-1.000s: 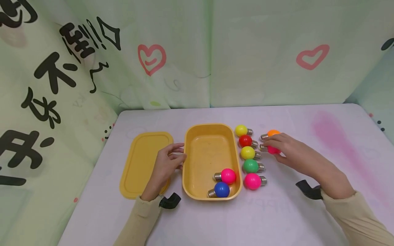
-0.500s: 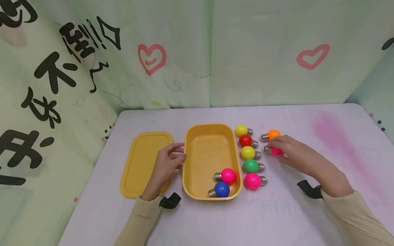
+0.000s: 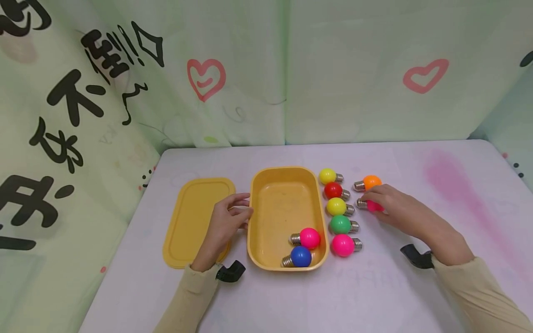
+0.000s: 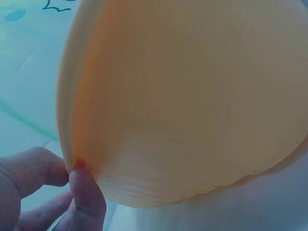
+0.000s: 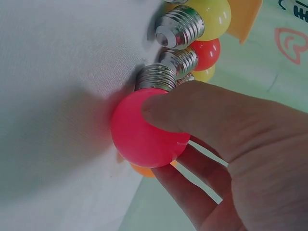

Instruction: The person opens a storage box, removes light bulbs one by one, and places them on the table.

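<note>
My left hand (image 3: 225, 219) pinches the left rim of a yellow plastic box (image 3: 258, 185); the left wrist view shows thumb and finger at the box wall (image 4: 83, 96). Inside the box lie a pink bulb (image 3: 310, 238) and a blue bulb (image 3: 300, 256). On the right, my right hand (image 3: 399, 208) holds another pink light bulb (image 5: 144, 132) by its round part, thumb on one side and fingers on the other. Its metal screw base (image 5: 156, 77) points left, toward the row of bulbs. Just behind it lies an orange bulb (image 3: 372, 182).
Along the box's right side runs a column of bulbs: yellow (image 3: 327, 175), red (image 3: 333, 190), another yellow bulb (image 3: 336, 206), green (image 3: 340, 224) and pink (image 3: 343, 245). A yellow lid (image 3: 195, 217) lies flat left of the box, partly behind the left hand. A curtain (image 3: 333, 92) stands behind the table.
My right hand has drawn its pink bulb slightly right and toward me, showing more of the orange bulb behind it. My left hand and the box have kept their places.
</note>
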`<state>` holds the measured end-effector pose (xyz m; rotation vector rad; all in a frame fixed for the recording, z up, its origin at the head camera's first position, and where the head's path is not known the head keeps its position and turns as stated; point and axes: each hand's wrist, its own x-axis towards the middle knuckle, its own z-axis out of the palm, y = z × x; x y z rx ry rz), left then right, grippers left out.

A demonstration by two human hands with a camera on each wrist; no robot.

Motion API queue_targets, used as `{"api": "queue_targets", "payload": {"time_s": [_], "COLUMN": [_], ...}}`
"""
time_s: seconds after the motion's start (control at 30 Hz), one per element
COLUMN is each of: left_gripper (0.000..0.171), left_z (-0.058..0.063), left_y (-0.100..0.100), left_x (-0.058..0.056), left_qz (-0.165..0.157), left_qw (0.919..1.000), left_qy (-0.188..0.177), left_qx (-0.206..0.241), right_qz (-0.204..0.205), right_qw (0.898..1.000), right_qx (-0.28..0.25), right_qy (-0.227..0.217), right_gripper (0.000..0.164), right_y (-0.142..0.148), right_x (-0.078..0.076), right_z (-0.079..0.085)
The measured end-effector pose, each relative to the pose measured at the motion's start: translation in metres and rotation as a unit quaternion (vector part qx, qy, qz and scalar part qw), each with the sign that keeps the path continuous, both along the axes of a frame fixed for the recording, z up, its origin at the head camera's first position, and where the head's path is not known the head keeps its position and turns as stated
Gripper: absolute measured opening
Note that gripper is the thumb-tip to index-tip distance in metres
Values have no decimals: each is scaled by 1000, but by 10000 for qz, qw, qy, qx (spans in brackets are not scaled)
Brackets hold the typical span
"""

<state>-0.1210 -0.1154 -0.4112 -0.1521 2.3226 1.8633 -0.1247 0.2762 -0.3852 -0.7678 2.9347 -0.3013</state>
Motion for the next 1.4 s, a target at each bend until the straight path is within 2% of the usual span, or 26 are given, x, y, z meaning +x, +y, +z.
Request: {"api": "queue_targets", "payload": {"time_s": [0.6,0.8,1.4], "left_gripper": [40,40,40], "left_z": [1,0,-1], "left_y": [0,-1,-1], "left_x": [0,-1,-1], "left_qz": [-13,-45,-46], "left_qw": [10000,9998,9998], "left_qy": [34,59,95], "left_qx": [18,200,170], "right_qz": [-108,-153,-31], "right_qw": [9999,9999,9999], "right_qx": [40,40,-127], "right_qy": [8,-6,64], "right_gripper": [44,46,48], "right_y": [1,1,-18], "right_x": [-1,1,11], "right_z": [1,4,14]}}
